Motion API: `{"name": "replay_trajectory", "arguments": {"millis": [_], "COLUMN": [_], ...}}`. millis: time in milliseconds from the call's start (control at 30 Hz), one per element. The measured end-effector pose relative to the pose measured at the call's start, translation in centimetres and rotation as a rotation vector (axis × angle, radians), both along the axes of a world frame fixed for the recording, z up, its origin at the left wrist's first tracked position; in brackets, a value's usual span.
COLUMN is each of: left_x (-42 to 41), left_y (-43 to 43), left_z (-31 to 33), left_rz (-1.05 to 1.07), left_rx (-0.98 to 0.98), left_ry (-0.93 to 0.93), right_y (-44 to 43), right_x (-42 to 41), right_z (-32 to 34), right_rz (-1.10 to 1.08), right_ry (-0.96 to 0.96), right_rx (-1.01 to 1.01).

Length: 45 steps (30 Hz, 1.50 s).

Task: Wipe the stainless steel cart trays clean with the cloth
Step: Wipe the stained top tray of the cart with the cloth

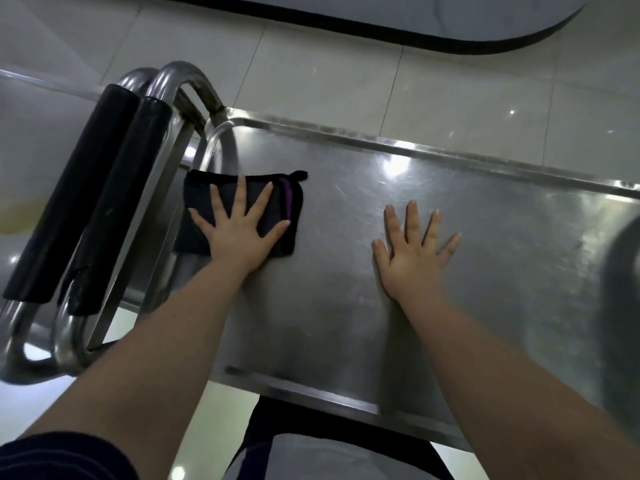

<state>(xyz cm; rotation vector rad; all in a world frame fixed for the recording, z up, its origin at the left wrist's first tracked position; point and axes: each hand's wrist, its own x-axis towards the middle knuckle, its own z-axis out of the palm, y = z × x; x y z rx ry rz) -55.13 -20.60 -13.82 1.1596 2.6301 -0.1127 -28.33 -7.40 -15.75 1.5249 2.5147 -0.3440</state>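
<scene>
A stainless steel cart tray (346,317) fills the middle of the head view, its raised rim running along the far and near sides. A folded black cloth (214,199) with a purple stripe lies at the tray's left end. My left hand (239,226) presses flat on the cloth with fingers spread. My right hand (414,251) rests flat on the bare steel to the right of the cloth, fingers straight and apart, holding nothing.
Two black-padded cart handles (86,209) on curved steel tubes stand at the tray's left end. Pale floor tiles (381,81) surround the cart. A dark curved edge (381,32) crosses the top. A blurred dark shape (623,306) sits at the right edge.
</scene>
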Motion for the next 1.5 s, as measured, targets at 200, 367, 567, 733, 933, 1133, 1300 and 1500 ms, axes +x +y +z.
{"name": "replay_trajectory", "arguments": {"millis": [200, 367, 567, 733, 933, 1133, 1300, 1500], "left_x": [8.3, 4.7, 2.6, 12.0, 8.6, 5.3, 4.8, 5.6], "left_y": [3.8, -0.9, -3.7, 0.7, -4.3, -8.7, -7.7, -5.1], "left_z": [-0.5, -0.4, 0.0, -0.3, 0.3, 1.0, 1.5, 0.9], "left_rz": [-0.292, -0.209, 0.063, -0.101, -0.077, 0.126, 0.126, 0.156], "left_rx": [0.029, 0.052, -0.004, 0.023, 0.0, -0.043, 0.001, -0.017], "left_ry": [-0.054, -0.015, -0.03, -0.076, -0.035, -0.091, -0.089, -0.029], "right_y": [0.3, 0.6, 0.1, 0.3, 0.9, -0.7, -6.1, -6.1], "right_x": [0.3, 0.5, -0.1, 0.1, 0.9, 0.7, 2.9, 2.9], "right_z": [-0.2, 0.2, 0.6, 0.6, 1.0, 1.9, 0.9, -0.2], "right_rz": [0.008, 0.025, 0.01, 0.029, 0.098, 0.151, 0.254, 0.255], "right_ry": [-0.001, 0.016, -0.045, -0.029, -0.014, -0.023, -0.05, -0.02], "right_rx": [0.01, -0.012, -0.006, -0.011, -0.055, -0.119, -0.043, 0.024]}}
